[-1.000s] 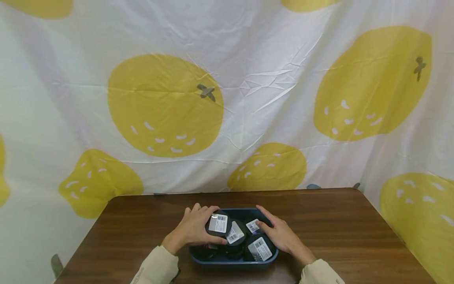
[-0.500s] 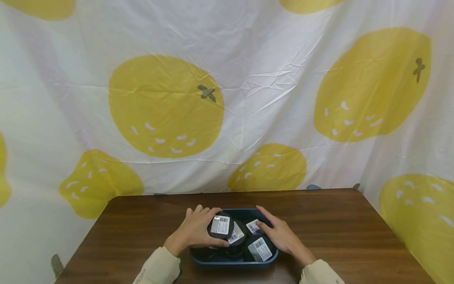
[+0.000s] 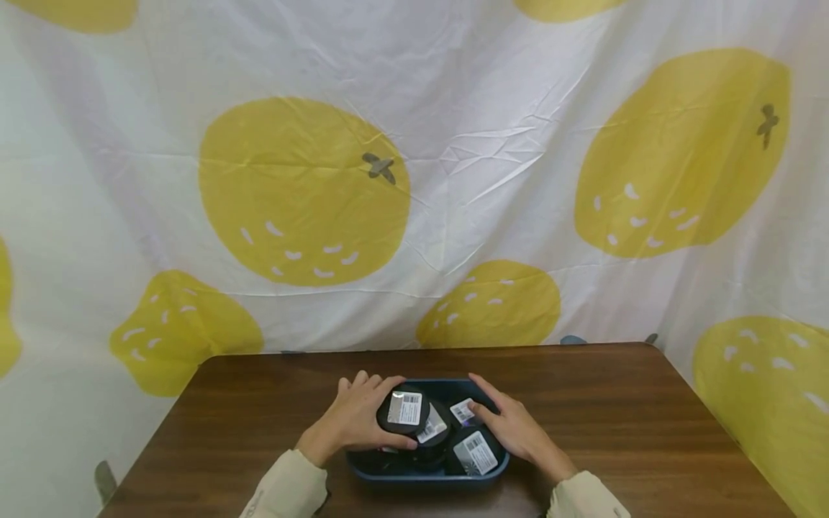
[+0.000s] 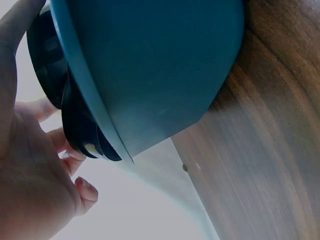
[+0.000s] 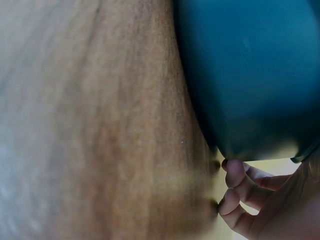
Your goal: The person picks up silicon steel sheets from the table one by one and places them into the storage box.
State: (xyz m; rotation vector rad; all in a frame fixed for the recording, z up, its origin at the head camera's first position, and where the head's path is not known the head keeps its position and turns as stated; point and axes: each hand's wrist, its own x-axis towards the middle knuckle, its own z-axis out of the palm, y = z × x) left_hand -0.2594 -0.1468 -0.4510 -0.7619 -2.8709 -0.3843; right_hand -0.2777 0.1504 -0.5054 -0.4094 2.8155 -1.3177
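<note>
In the head view my left hand (image 3: pixel 355 416) grips a round black tub (image 3: pixel 404 409) with a white barcode label, thumb in front and fingers behind. It is over the left part of a dark blue plastic bin (image 3: pixel 427 477). Another labelled black tub (image 3: pixel 435 426) lies partly under it. My right hand (image 3: pixel 517 430) holds the bin's right end, its thumb over the rim near a small-labelled tub (image 3: pixel 463 411). A further tub (image 3: pixel 476 453) lies tilted at the front right. The left wrist view shows the gripped tub (image 4: pixel 46 57) at the rim; the right wrist view shows fingers by the bin wall (image 5: pixel 250 75).
The bin stands on a brown wood-grain table (image 3: pixel 622 410). Behind the table's far edge hangs a white cloth (image 3: pixel 479 216) printed with yellow fruit. More dark items (image 3: pixel 376 462) sit low in the bin's left end, mostly hidden.
My left hand has shifted slightly right with the tub, whose label has turned a little more upright. The right hand and the bin have stayed in place.
</note>
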